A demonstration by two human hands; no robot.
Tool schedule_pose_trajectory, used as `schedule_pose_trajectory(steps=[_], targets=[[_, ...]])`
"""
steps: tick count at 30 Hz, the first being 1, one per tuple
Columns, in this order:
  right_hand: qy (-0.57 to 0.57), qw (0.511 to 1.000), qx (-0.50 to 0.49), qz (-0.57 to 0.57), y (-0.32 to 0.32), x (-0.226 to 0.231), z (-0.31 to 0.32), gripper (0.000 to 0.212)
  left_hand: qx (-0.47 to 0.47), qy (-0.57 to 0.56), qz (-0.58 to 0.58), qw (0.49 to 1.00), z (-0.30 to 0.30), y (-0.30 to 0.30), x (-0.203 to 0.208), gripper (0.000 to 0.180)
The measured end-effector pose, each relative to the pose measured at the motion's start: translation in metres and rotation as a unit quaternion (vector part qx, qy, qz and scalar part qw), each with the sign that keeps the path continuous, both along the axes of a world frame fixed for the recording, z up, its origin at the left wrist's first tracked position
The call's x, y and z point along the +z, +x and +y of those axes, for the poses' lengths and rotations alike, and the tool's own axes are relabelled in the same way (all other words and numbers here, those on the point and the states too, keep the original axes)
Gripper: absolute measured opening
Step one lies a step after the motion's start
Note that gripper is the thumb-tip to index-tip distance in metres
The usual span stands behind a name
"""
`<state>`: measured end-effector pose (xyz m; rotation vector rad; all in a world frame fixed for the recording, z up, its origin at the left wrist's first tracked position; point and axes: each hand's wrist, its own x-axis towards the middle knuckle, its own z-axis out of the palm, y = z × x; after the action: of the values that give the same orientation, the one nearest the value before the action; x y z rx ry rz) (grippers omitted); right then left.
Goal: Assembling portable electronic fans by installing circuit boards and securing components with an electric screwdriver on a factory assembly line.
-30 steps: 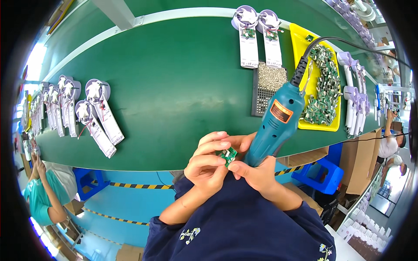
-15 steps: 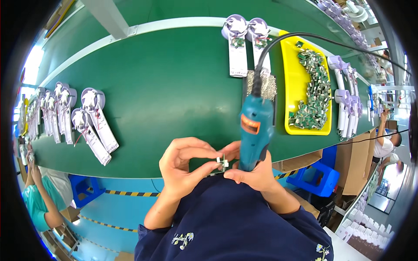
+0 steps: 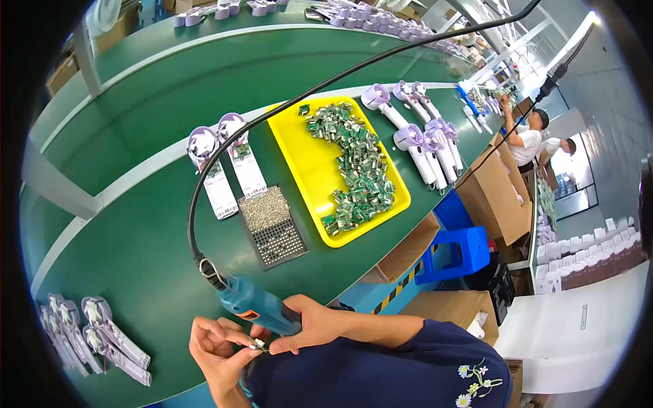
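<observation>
A small circuit board with white parts [image 3: 256,345] is pinched between the thumb and fingertips of my left hand [image 3: 219,350]. My right hand [image 3: 311,328] is wrapped round a teal electric screwdriver [image 3: 255,303], its thumb close to the board. The tool's working end is hidden by my fingers. From its back a black cable [image 3: 194,224] arches up over the bench. Ahead of the hands lies a black screw tray [image 3: 281,243], its holes partly covered by a heap of small screws [image 3: 266,208].
A yellow tray [image 3: 289,151] holds a heap of green circuit boards [image 3: 360,163]. Two opened fan bodies [image 3: 221,194] lie left of it, more handheld fans [image 3: 422,153] to its right and others [image 3: 112,340] at lower left. Beyond the bench edge stand a blue stool [image 3: 456,253] and cardboard boxes [image 3: 496,190].
The view has swung to the right, so bench items appear further left. The screwdriver now tilts sideways instead of standing nearly upright in view. Both hands keep their holds.
</observation>
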<state>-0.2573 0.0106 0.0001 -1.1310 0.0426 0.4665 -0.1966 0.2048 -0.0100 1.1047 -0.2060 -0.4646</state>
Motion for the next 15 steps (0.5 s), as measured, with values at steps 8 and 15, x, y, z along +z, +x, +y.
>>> schedule_pose_trajectory(steps=[8, 15], targets=[[0.005, 1.000, -0.018, 0.007, -0.007, -0.002, -0.002, 0.041, 0.004, 0.010, -0.025, 1.000, -0.005, -0.001, -0.001, 0.053], [-0.048, 0.996, -0.068, 0.024, -0.018, -0.009, -0.011, 0.036, -0.044, 0.059, -0.069, 0.995, -0.011, -0.003, -0.001, 0.041]])
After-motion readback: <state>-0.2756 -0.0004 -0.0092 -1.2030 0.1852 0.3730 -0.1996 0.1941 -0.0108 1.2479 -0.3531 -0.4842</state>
